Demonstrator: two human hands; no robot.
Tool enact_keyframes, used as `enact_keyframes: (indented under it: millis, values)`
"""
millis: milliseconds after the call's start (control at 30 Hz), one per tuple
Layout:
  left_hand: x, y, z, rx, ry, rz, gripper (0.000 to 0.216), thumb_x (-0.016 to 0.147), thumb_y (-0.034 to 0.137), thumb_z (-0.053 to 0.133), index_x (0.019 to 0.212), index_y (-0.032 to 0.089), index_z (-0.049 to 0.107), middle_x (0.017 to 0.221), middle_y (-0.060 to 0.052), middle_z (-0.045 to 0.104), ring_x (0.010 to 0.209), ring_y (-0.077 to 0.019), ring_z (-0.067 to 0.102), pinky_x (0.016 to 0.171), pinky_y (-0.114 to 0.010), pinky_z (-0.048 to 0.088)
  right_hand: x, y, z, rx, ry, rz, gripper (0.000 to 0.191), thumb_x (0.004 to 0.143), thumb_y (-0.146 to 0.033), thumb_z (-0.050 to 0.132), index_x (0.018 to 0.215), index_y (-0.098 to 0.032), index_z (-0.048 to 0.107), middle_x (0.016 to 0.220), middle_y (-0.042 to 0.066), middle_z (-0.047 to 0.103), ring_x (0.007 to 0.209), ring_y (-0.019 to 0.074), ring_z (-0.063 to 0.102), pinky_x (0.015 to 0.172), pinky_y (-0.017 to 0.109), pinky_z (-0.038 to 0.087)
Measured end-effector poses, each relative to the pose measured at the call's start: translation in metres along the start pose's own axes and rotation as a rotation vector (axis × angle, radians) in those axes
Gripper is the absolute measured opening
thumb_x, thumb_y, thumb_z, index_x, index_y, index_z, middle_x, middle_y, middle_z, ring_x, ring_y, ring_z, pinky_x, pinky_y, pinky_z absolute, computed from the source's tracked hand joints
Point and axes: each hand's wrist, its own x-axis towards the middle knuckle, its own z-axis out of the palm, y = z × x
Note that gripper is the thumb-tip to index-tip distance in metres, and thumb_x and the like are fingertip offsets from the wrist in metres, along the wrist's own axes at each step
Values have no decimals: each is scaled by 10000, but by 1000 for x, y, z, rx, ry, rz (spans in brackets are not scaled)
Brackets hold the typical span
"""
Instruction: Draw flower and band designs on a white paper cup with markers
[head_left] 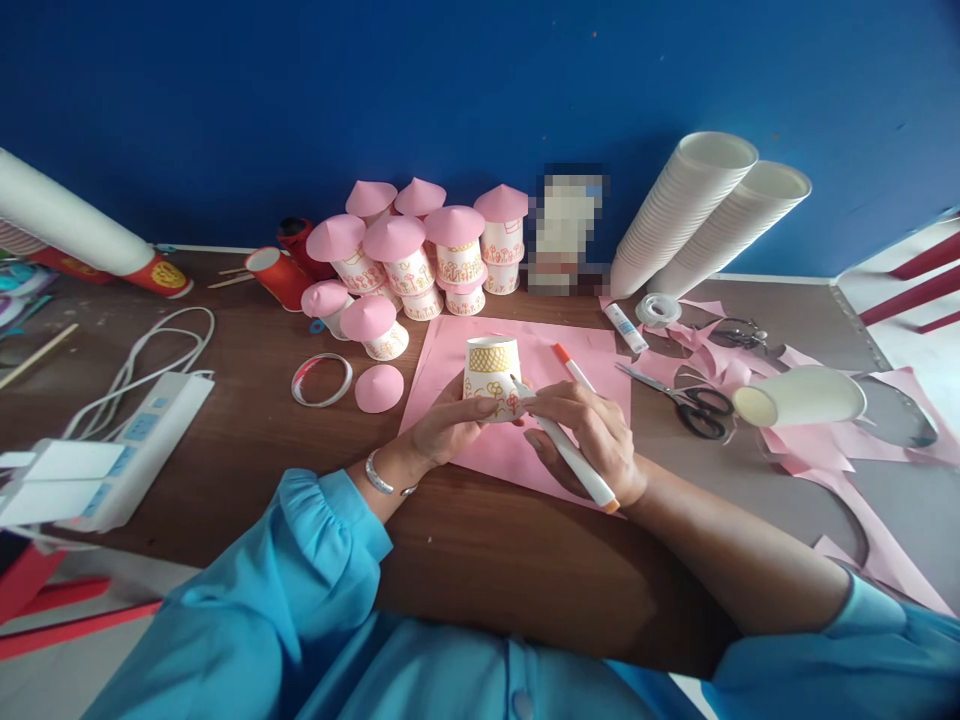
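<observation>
White cup (487, 376): held above the pink sheet (435, 370), roughly upright; yellow lattice (489, 358) near its top, yellow and red flowers (493, 389) below
Left hand (450, 428): fingers closed round the cup, thumb across its front
Right hand (598, 432): fingers pinched on the white pen (574, 465), nib (514, 379) aimed at the cup's right side; whether it touches, I cannot tell
Flowers: drawing them looks like the step in hand, well along on the side that shows; the far side is hidden
Nib: the next stroke seems to call for a light, steady touch, with the left hand bracing the cup or turning it a little; the thumb lies close to the drawing, so wet ink could smear
Spare pen (576, 370): on the sheet, just beyond the right knuckles, where a sweep could roll it
Roofed cups (461, 265): crowded behind and left of the sheet, tight against each other; a wide swing that way risks a knock
Loose cone (379, 388): 1, left of the sheet, near the white ring (324, 402)
Scissors (679, 396): right of the sheet, tips at its edge, with scraps (814, 445) and a plain cup (806, 400) beyond
Table (480, 560): bare brown strip between sheet and sleeves (247, 580), probably the best open room; front edge close to the body
</observation>
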Motion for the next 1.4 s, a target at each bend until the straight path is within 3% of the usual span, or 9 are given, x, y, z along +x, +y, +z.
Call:
enact_keyframes:
  millis: [500, 1400]
  values:
    - [0, -2, 0, 30, -24, 6, 391, 776, 374, 901, 1061, 154, 749, 917, -67, 751, 865, -211, 696, 834, -340, 551, 1, -2, 2, 17, 0, 5, 309, 1048, -200, 582, 1356, -199, 603, 933, 67, 750, 764, 196, 737, 623, 314, 632]
    - [-1, -1, 1, 17, 4, 8, 378, 754, 379, 910, 1020, 159, 756, 892, -55, 759, 828, -200, 695, 799, -325, 533, 3, 0, 4, -39, 15, 18, 230, 1033, -160, 591, 1258, -187, 631, 914, 67, 755, 746, 191, 735, 637, 312, 619]
